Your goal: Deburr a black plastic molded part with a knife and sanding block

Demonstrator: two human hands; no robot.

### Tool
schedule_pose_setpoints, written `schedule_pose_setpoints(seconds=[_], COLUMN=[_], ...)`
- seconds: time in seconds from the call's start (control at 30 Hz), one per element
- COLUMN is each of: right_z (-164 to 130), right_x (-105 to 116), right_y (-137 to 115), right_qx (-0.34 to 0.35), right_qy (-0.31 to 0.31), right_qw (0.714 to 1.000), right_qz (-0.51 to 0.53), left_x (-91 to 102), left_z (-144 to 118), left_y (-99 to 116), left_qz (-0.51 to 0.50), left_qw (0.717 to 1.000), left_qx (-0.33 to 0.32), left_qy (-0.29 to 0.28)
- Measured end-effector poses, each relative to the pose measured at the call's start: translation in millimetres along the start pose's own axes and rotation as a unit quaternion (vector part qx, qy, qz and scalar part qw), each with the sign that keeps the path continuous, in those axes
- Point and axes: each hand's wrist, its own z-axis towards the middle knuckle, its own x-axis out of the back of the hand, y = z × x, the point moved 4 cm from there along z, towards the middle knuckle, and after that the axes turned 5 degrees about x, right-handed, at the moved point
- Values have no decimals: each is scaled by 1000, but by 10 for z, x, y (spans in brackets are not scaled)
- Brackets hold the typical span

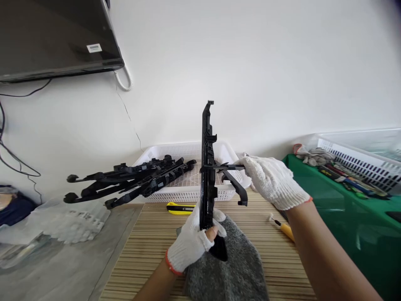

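- The left hand [192,242], gloved, grasps the black plastic strip [206,184] near its lower end; the strip stands almost upright above the gray cloth [234,271].
- The right hand [269,179] pinches a slim black piece [232,167], which reaches across the strip; whether they touch, I cannot tell.
- Behind, the strip hides part of the white basket [184,197], where other black strips [134,179] overhang the left rim.
- A yellow utility knife [180,208] lies before the basket.
- The right forearm partly covers a yellow-handled tool [286,230].
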Motion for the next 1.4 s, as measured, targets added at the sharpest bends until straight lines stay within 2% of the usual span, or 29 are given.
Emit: schedule_pose_setpoints(seconds=[0.23,0.37,0.53,0.77,1.03,1.23,1.4], right_z=[68,107,114,119,122,114,98], right_x=[98,166,138,62,105,89,52], right_y=[-42,-96,-118,-106,-122,-119,-93], right_qx=[-9,-35,-68,-76,-55,-66,-129], right_qy=[-71,-59,-45,-52,-63,-48,-6], right_qw=[997,998,997,996,996,997,992], right_qz=[-40,-13,10,-2,-14,-7,12], left_x=[24,46,60,47,52,48,42], left_z=[14,29,42,37,35,37,32], left_y=[-17,-33,-65,-37,-72,-61,-60], left_qz=[-6,4,15,22,10,24,16], left_qw=[1000,1000,1000,1000,1000,999,1000], left_qx=[0,6,6,9,8,19,15], left_qy=[-1,13,24,16,11,15,9])
